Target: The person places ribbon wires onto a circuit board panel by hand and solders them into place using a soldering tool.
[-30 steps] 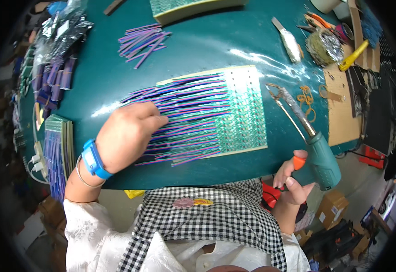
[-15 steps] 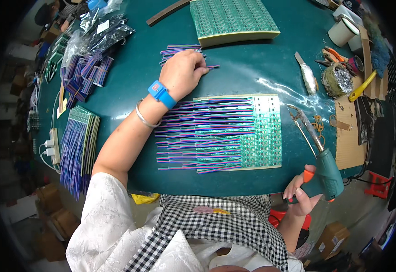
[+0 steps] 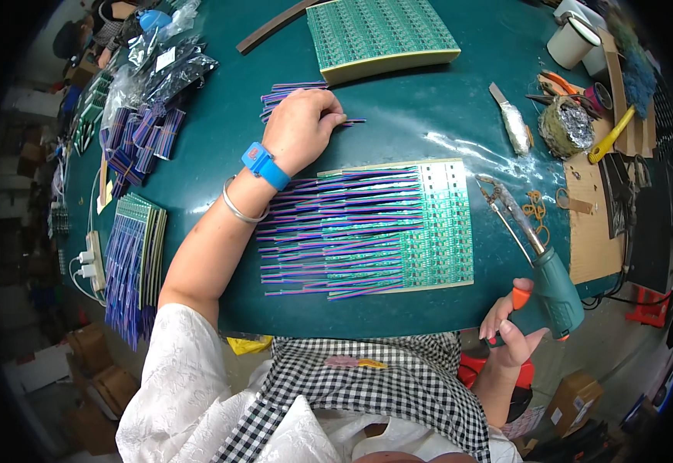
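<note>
My left hand [image 3: 299, 130] reaches over the far side of the table, thumb and fingers pinched on a thin multicoloured wire [image 3: 356, 121] whose end sticks out to the right. Under and behind it lies a small pile of such wires [image 3: 282, 91]. At the near right, my right hand [image 3: 511, 333] grips the handle of a green soldering gun [image 3: 558, 297], its metal tip pointing up and left over the table. Between the hands lies a green circuit board panel [image 3: 438, 255], with rows of wires [image 3: 336, 224] laid across its left part and past its left edge.
A thick stack of circuit panels [image 3: 386, 38] stands at the back. Wired boards [image 3: 136, 255] and bundled wires [image 3: 139, 139] are at left, near a power strip [image 3: 93, 262]. At right are a foil-wrapped blade [image 3: 512, 122], a foil-topped roll [image 3: 566, 127] and a mug [image 3: 572, 43].
The view has shifted slightly, moving the tabletop things a little left. My left hand stays at the wire pile, its fingertips now closer together; the right hand still grips the soldering gun.
</note>
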